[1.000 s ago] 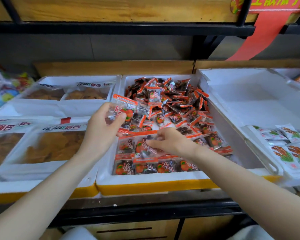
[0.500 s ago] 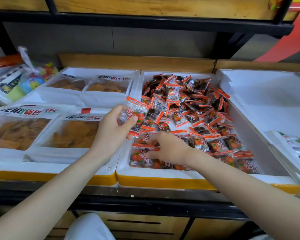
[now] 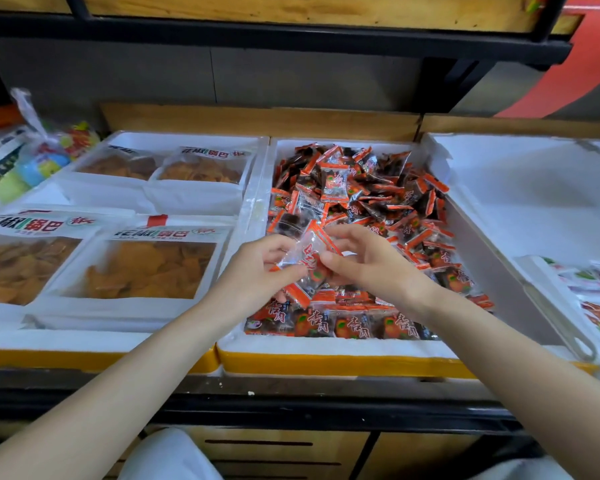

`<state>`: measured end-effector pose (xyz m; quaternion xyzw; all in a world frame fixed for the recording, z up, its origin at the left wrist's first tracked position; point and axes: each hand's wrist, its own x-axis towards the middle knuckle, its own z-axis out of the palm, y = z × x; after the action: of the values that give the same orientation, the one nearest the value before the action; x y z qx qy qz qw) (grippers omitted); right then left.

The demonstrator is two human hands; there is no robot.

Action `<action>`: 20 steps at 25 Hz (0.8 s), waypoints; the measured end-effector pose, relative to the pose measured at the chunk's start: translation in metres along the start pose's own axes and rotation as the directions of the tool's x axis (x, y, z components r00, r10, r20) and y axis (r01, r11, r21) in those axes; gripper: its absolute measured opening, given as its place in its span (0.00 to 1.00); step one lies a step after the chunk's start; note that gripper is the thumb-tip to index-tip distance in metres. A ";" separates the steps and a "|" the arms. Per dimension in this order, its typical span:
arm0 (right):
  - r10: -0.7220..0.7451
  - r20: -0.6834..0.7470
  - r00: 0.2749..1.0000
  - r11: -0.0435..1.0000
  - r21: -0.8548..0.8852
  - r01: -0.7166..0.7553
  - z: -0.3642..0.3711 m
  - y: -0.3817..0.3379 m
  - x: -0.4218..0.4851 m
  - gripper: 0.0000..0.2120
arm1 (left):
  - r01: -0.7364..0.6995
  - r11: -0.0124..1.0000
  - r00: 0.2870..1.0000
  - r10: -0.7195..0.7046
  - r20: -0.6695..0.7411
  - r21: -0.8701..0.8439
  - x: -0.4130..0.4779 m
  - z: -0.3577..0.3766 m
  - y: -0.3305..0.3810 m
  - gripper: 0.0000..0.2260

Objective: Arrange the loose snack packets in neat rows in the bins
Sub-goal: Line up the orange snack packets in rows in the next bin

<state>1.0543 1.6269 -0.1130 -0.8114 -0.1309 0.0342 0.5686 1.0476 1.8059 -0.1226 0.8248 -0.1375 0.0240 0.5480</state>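
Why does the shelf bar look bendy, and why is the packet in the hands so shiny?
Head view: the wide lens bows straight lines, so the black shelf bar looks bent. Head view: the clear packet pinched by the left hand and right hand throws back white glare, its print smeared; the front row of packets reads sharper.

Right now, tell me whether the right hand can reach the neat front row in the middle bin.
Probably yes. The right hand hovers close over the front row with nothing between; it only shares a clear packet with the left hand.
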 end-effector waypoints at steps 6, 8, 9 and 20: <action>0.063 0.118 0.991 0.952 -0.306 -0.024 -0.024 0.004 -0.014 0.11 | -0.053 0.998 0.998 0.054 -0.045 0.014 0.020 0.015 0.009 0.10; 0.038 0.110 0.993 0.938 -0.347 0.003 -0.028 0.003 -0.018 0.09 | -0.097 0.995 0.994 0.096 0.042 0.027 0.025 0.026 0.015 0.09; 0.016 0.093 0.996 0.932 -0.362 0.019 -0.029 0.003 -0.019 0.11 | -0.121 0.992 0.990 0.118 0.082 0.036 0.028 0.033 0.018 0.08; 0.399 0.086 0.913 0.912 -0.138 -0.386 -0.037 0.025 -0.022 0.22 | -0.267 0.740 0.880 -0.074 0.469 0.617 0.023 0.016 -0.022 0.20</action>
<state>1.0449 1.5792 -0.1254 -0.8502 0.0014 0.1855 0.4927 1.0733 1.7946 -0.1450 0.9374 -0.2904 -0.0969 0.1661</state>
